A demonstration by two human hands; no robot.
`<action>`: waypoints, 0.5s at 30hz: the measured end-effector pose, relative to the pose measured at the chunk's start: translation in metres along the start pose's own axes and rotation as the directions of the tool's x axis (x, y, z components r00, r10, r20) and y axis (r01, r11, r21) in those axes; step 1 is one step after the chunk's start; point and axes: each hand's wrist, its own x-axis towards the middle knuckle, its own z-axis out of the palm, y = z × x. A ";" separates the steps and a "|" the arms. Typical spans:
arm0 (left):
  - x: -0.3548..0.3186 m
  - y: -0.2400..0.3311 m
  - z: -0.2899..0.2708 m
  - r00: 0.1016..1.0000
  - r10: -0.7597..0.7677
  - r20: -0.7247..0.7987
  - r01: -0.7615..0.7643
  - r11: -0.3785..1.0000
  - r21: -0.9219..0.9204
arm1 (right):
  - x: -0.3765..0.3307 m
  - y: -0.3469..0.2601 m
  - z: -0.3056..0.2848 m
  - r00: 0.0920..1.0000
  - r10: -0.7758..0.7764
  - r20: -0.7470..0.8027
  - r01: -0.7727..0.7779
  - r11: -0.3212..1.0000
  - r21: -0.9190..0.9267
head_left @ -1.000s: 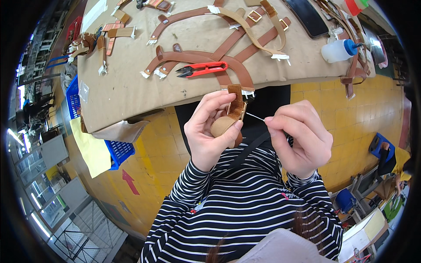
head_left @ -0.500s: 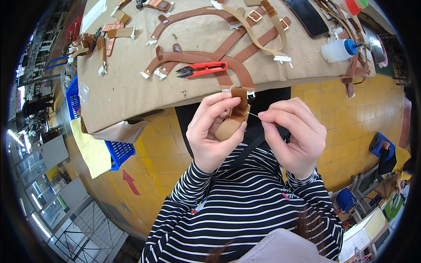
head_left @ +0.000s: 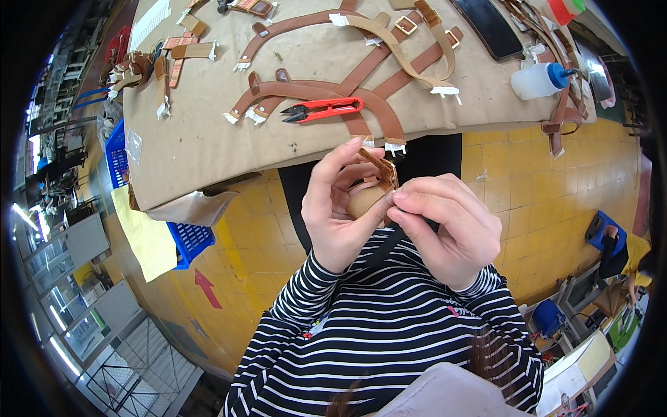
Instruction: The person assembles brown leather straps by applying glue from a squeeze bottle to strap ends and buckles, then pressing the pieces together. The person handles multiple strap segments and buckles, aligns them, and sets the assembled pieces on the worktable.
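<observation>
Fingers of left hand (head_left: 329,221) grasp brown strap (head_left: 364,201), centre; right hand (head_left: 453,226) pinches at its edge, contents hidden. Tan tabletop (head_left: 208,132), top; yellow floor (head_left: 535,187), mid-right.

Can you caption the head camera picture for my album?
Left hand holding a folded leather strap, right hand pinching at its edge, with red thread snips on the table ahead.

A black phone (head_left: 488,28) lies far right on the table (head_left: 208,139), a blue-capped bottle (head_left: 533,83) nearer. At left, a yellow sheet (head_left: 144,240) overlaps a blue basket (head_left: 191,242); a red arrow (head_left: 206,288) marks the floor (head_left: 257,229).
</observation>
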 end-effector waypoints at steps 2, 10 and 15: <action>0.001 0.000 -0.001 1.000 0.000 0.028 -0.001 0.998 0.055 | -0.002 0.000 0.002 1.000 -0.020 -0.024 0.020 0.999 0.025; 0.001 -0.004 0.001 0.996 0.094 -0.005 -0.094 0.996 0.002 | -0.004 -0.005 0.008 0.999 -0.044 -0.012 0.044 0.999 0.023; 0.001 -0.002 0.002 0.995 0.099 -0.030 -0.099 0.995 0.001 | -0.004 -0.003 0.006 0.998 0.014 -0.058 -0.010 0.998 0.060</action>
